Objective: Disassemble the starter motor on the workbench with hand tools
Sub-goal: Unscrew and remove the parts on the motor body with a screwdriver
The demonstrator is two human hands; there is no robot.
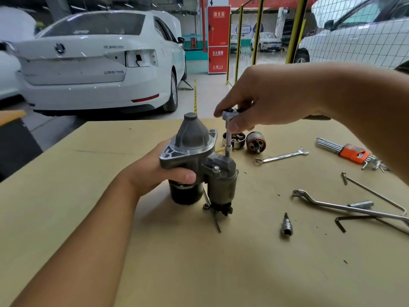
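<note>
Our left hand [155,171] grips the starter [197,158] below its flange, holding it upright on the bench [88,196], nose cone up. Our right hand [265,103] pinches the ratchet [229,134] head from above; its extension drops straight to a socket on top of the solenoid [222,182]. The fastener under the socket is hidden. The ratchet's handle is lost behind the fingers. Parts under the solenoid's terminal end are too small to identify.

Behind the starter lie the armature [255,142] and the brush cap [235,139], the cap partly hidden by the extension. To the right: a spanner [282,156], hex keys [352,152], a loose socket [287,226], and long wrenches [354,207] cut off at the frame edge.

The bench is tan cardboard, speckled with dark debris. Beyond it: a white car [95,63], a red cabinet [218,38], a yellow-framed mesh fence [261,41].
</note>
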